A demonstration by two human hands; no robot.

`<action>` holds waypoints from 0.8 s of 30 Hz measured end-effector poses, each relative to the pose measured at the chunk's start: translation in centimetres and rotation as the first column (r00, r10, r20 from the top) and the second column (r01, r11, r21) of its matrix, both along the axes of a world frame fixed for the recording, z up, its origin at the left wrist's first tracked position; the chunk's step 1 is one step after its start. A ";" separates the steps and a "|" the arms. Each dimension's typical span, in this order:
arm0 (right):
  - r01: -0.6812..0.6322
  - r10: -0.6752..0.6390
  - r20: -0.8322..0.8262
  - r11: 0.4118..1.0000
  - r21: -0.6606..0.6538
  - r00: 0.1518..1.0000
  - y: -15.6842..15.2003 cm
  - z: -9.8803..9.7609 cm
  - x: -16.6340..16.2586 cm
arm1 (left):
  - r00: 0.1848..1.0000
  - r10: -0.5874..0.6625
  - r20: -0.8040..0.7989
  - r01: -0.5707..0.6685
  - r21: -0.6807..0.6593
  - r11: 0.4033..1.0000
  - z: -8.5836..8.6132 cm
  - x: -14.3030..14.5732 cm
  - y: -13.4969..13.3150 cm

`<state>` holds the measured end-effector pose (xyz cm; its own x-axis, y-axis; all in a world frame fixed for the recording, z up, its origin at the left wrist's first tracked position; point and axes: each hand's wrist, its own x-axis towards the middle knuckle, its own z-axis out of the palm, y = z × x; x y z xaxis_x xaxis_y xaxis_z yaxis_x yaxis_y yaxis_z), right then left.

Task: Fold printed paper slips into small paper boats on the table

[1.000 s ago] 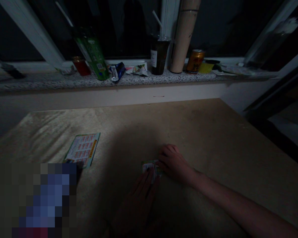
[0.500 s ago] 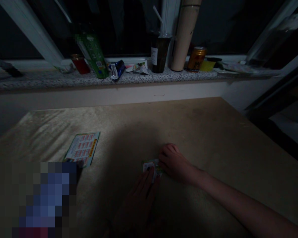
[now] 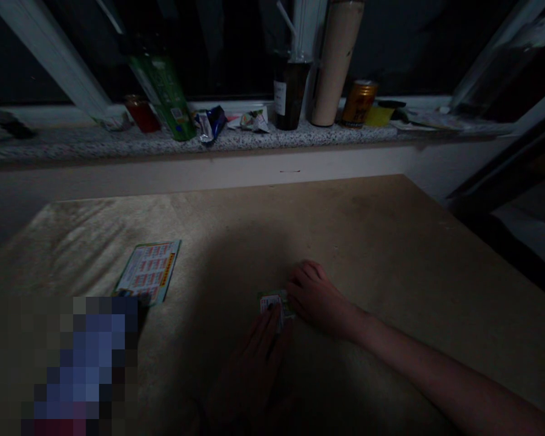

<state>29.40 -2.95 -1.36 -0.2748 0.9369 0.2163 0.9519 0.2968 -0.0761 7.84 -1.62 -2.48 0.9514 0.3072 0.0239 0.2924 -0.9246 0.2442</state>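
A small printed card (image 3: 269, 303) lies on the brown tabletop, in deep shadow and partly covered by both hands. My left hand (image 3: 254, 363) rests flat, its stretched fingers on the lower part of the card. At the card's right edge is my right hand (image 3: 315, 297), fingers curled in and touching it. Whatever those curled fingers hold, if anything, is hidden. A larger card (image 3: 149, 269) with rows of red print lies farther left, its lower end beside a blurred-out patch.
Along the granite windowsill (image 3: 236, 142) stand a green bottle (image 3: 170, 100), a dark cup with a straw (image 3: 293, 97), a tall beige cylinder (image 3: 336, 66), an orange can (image 3: 360, 104) and crumpled wrappers (image 3: 211, 124). Pixelation hides the lower left corner.
The view has shifted slightly. My right hand stays curled at the card's right edge with at most a tiny movement, and my left hand stays flat on the card.
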 end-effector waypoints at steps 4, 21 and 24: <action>0.000 0.000 0.025 1.000 0.000 1.000 -0.1 0.1 -0.1 | 1.000 -0.006 -0.003 0.006 0.044 0.999 0.5 0.0 0.0; 0.020 -0.019 -0.005 0.999 0.028 1.000 0.1 0.3 -0.1 | 0.997 0.000 -0.074 0.007 0.099 0.995 1.3 0.3 0.2; -0.003 0.006 -0.062 0.998 0.058 0.998 -0.7 0.8 0.1 | 0.993 0.017 -0.114 -0.005 0.108 0.994 1.7 0.4 0.1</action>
